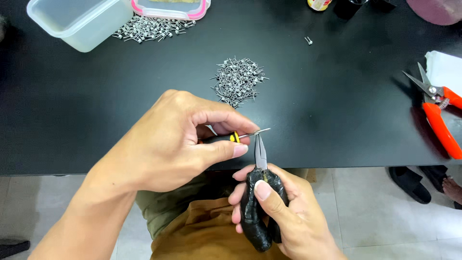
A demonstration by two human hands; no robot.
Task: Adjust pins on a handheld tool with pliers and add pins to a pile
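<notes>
Black-handled, with a yellow collar, the small screwdriver [230,137] lies nearly level, its long axis running left to right and its thin steel shaft pointing right with a slight rise toward the far side. Its handle is buried in the left hand [178,144], so only the collar and shaft stick out to the right of that grip. The left hand comes in from the near left, back of the hand up, fingers curled over the handle from the far side and the thumb stretched along its near side, a tight grip on the tool. Needle-nose pliers with black taped handles [260,192] stand almost upright in the picture, long axis near to far, tips pointing away from the person and meeting the screwdriver shaft near its end, roughly at a right angle. The right hand [276,212] rises from the near edge, thumb laid on top of the handles and fingers wrapped beneath, holding the pliers with the jaws narrow on the shaft. Both tools hover just above the near edge of the matt black counter [96,106]. A heap of small silver wire coils [237,81] lies beyond the hands, and orange-handled snips [438,108] rest at the right.
</notes>
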